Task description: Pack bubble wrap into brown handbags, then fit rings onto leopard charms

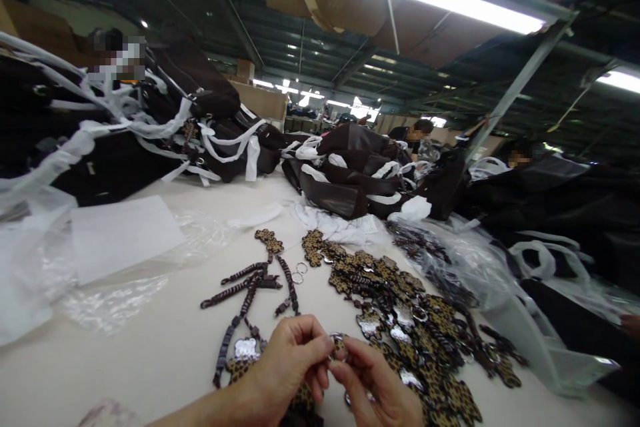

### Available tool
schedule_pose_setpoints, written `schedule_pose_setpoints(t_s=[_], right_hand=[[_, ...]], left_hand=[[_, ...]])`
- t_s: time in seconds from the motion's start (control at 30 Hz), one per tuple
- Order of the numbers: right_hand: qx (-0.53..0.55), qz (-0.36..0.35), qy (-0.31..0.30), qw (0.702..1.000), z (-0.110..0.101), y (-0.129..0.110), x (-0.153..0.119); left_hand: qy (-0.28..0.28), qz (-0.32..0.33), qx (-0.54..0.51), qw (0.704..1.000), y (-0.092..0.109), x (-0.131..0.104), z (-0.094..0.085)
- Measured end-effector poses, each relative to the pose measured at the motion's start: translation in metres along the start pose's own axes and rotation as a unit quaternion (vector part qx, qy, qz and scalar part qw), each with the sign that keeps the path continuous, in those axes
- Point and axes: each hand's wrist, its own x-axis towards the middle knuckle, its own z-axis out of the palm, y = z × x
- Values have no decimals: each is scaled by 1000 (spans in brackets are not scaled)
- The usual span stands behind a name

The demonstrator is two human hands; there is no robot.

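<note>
My left hand [293,358] and right hand [381,385] pinch a shiny ring [338,335] between them. I think it is light, hard and slippery, best held by its edges.

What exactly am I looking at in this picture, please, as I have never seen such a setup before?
There is no machine here: a person works with two bare hands. The single picture comes from a camera worn on the head, looking forward and down. The left hand and right hand meet near the bottom, their fingers pinching a small metal ring. On the pale table lie a heap of leopard-print charms, some dark beaded straps, two loose rings and clear plastic. Dark bags are piled behind.
</note>
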Motion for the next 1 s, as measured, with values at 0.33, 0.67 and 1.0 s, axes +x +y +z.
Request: schedule_pose_setpoints(t_s=[0.33,0.67,1.0], right_hand=[[151,178,-117,965,-16,-23,16],[290,292,-146,900,-44,-16,10],[321,292,-156,887,-40,0,2]], left_hand=[[-103,-32,147,983,29,3,-16],[-198,77,700,682,20,-11,-30],[-167,131,730,649,24,-10,-22]])
